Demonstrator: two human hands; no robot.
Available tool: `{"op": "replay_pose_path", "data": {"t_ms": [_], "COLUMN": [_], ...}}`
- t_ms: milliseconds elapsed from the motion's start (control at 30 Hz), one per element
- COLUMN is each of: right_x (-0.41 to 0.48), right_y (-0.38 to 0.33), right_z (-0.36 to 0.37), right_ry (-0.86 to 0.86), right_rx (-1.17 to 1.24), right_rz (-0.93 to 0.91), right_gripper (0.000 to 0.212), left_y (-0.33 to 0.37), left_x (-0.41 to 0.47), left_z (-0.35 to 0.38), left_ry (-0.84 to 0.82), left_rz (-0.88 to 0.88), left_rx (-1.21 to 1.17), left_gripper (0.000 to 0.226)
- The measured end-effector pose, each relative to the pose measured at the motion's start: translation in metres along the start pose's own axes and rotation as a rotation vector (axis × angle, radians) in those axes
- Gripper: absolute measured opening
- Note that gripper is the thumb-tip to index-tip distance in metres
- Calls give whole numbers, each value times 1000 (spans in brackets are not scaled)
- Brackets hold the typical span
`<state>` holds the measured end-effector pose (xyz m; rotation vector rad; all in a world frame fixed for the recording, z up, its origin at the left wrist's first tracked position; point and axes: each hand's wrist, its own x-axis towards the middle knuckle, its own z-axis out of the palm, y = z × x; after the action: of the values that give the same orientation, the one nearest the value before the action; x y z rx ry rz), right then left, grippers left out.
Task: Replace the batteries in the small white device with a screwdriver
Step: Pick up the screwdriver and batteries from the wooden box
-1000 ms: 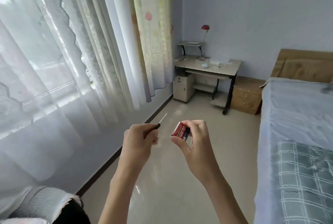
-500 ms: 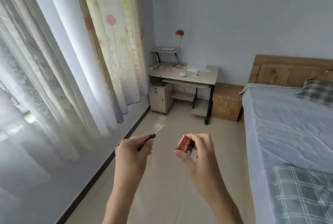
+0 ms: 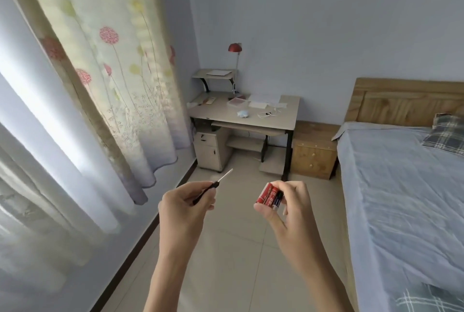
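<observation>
My left hand (image 3: 184, 207) grips a small screwdriver (image 3: 218, 184) with a dark handle; its thin metal shaft points up and to the right. My right hand (image 3: 290, 205) pinches a few red and dark batteries (image 3: 270, 197) between thumb and fingers. Both hands hover in front of me above the tiled floor, a short gap between them. On the far desk (image 3: 218, 114) lies a small pale rounded object (image 3: 243, 113); I cannot tell whether it is the white device.
Curtains (image 3: 105, 80) hang along the left wall. A bed (image 3: 401, 186) with blue sheets fills the right side, a wooden nightstand (image 3: 313, 153) beside it. The desk holds papers, a cable and a red lamp (image 3: 235, 48). Tiled floor (image 3: 238, 249) runs between me and the desk.
The view has swung right and the desk looks closer. Both hands keep the same hold on screwdriver and batteries.
</observation>
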<state>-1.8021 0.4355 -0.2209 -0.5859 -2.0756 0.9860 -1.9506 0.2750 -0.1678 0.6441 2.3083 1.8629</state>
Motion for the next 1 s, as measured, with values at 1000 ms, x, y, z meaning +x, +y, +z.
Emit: {"op": "replay_pose_path", "data": {"t_ms": [1000], "right_x": [492], "right_y": [207], "right_z": [161], "right_ry": [99], "right_rx": [-88], "right_rz": [119], "right_gripper": [45], "left_y": [-85], "left_x": [556], "left_z": [214], "left_ry": [-130], "left_rz": [-18], "left_rx": [-66], "left_gripper": [15]}}
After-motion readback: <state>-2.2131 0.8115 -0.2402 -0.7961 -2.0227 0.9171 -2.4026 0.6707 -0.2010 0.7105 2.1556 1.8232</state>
